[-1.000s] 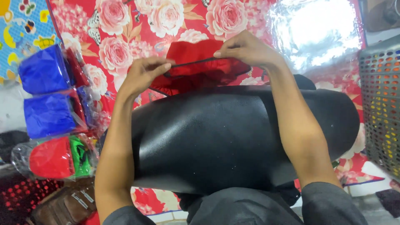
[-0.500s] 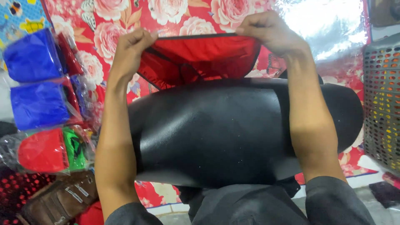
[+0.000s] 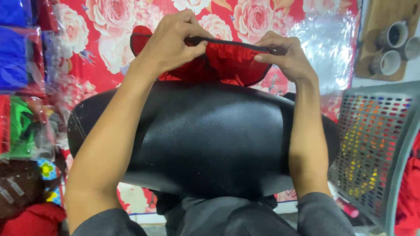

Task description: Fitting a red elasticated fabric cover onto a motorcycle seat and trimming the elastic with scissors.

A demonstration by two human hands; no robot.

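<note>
A large black leather seat [image 3: 205, 140] lies across my lap, filling the middle of the view. Beyond its far edge I hold up a red fabric cover [image 3: 227, 63] with a dark elastic rim. My left hand [image 3: 173, 41] pinches the rim near its left part. My right hand [image 3: 284, 57] grips the rim at the right end. The two hands are close together and the cover's opening hangs bunched between them, just above the seat's far edge. Both forearms reach over the seat.
A red rose-patterned sheet [image 3: 100, 48] under clear plastic covers the floor. Bagged blue, green and red fabric packs [image 3: 17, 65] are stacked at the left. A grey perforated basket [image 3: 376, 148] stands at the right. Cups on a wooden tray [image 3: 393, 43] sit far right.
My hands have drawn closer together along the cover's rim, so the red cover is less stretched and more bunched. The view has tilted closer over the seat.
</note>
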